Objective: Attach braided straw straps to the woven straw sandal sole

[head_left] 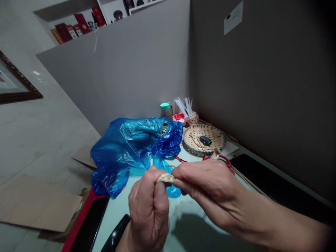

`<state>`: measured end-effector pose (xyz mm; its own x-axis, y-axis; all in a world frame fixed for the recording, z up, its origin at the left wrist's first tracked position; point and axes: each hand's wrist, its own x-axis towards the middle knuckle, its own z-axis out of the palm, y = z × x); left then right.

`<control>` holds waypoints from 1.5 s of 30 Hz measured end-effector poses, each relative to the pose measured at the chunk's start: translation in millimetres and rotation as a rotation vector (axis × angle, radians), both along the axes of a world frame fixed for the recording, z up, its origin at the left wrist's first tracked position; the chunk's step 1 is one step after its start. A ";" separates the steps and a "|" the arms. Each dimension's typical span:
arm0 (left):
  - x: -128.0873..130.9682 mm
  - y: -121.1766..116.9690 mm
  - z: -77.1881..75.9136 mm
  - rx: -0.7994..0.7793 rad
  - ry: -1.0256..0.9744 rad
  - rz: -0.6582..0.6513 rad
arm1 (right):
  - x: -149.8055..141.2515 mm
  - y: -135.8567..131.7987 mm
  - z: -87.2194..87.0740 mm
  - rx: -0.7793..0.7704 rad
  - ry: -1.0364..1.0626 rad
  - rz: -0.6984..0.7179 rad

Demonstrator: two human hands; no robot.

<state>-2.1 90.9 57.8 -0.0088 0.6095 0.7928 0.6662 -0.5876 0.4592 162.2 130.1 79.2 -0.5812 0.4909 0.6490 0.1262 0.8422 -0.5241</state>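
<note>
Left to right: we've got a blue plastic bag [111, 150] slumped on the desk [118, 206]; pale strips show at its right side, rest of its contents we can't make out. Left hand [149, 210]: grip clamped on a braided strand [165, 178], held up over the desk. Behind: jar [165, 111], teal lid on, contents unclear; tub [193, 119] with white sticks [181, 107] standing in it. Right hand [210, 189]: grip pinched together on the strand's right end. Past it: woven basket [215, 135], dark spool [205, 140] inside; red cord [228, 161] at its near right rim.

Edges: red-and-black border [90, 222] on our left, cardboard [39, 203] beyond; gray partitions [131, 77] wall off back and right. Open room for us: desk top below the right hand, shadowed.
</note>
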 end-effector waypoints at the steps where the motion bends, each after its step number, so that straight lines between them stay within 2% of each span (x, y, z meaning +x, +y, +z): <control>1: 3.1 0.2 -2.3 -0.025 -0.061 -0.005 | -1.5 0.0 -3.5 0.020 -0.022 -0.024; 4: 11.7 2.8 -7.1 -0.094 -0.195 0.007 | -5.7 1.6 -13.6 0.123 -0.097 -0.118; 7: 17.9 7.7 -6.9 -0.130 -0.262 0.091 | -9.5 4.0 -19.8 0.220 -0.208 -0.194; 10: 21.2 13.0 -2.6 -0.120 -0.296 0.148 | -12.2 5.0 -21.1 0.237 -0.252 -0.241; 14: 24.6 17.3 3.1 -0.072 -0.311 0.112 | -14.5 4.5 -21.4 0.222 -0.259 -0.279; 17: 30.1 19.1 4.5 -0.166 -0.439 0.023 | -16.5 6.6 -24.1 0.165 -0.255 -0.290; 20: 37.2 22.8 6.2 -0.305 -0.643 -0.159 | -17.1 13.3 -27.0 0.066 -0.251 -0.275; 22: 40.7 25.9 9.0 -0.371 -0.793 -0.285 | -16.1 19.2 -27.0 -0.007 -0.244 -0.234; 25: 41.5 29.2 14.6 -0.425 -0.977 -0.389 | -13.0 26.3 -22.1 -0.092 -0.220 -0.137; 28: 37.9 30.4 18.7 -0.415 -1.072 -0.413 | -9.6 28.0 -14.4 -0.160 -0.200 -0.048; 32: 31.6 32.5 18.6 -0.387 -1.055 -0.422 | -7.9 23.0 -10.6 -0.312 -0.226 0.041; 40: 24.1 36.8 17.3 -0.341 -1.085 -0.388 | -18.9 7.8 -20.8 -0.531 -0.200 0.028; 45: 19.9 33.5 24.4 -0.386 -1.219 -0.516 | -17.5 10.6 -17.1 -0.539 -0.210 0.032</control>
